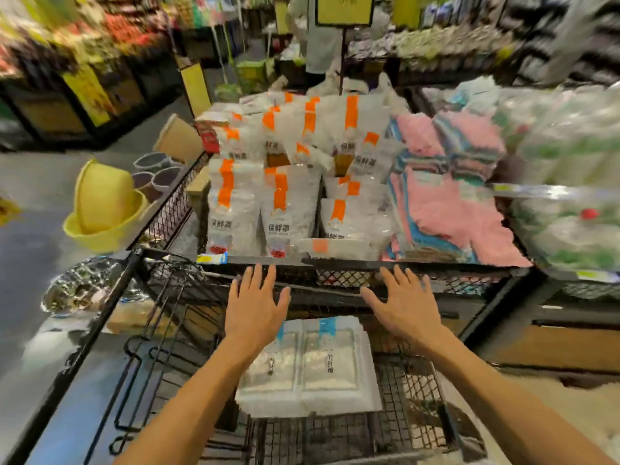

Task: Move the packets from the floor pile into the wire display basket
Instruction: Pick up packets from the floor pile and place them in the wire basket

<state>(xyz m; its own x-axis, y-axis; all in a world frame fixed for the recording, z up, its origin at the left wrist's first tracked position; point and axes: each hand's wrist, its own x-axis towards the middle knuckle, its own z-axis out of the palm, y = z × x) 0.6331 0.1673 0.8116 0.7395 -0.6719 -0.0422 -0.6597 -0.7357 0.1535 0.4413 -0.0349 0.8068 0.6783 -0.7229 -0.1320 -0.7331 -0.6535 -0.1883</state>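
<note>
A stack of white packets with blue tabs lies flat in the lower wire display basket. My left hand and my right hand hover above the stack with fingers spread, holding nothing, just in front of the upper bin's black front rail. The upper bin holds several upright white packets with orange stripes. No floor pile shows in this view.
Pink and blue folded cloths fill the bin to the right. Clear-wrapped goods sit at far right. Yellow plastic basins stand on the floor at left, with shiny wrapped items below them. A person stands in the aisle behind.
</note>
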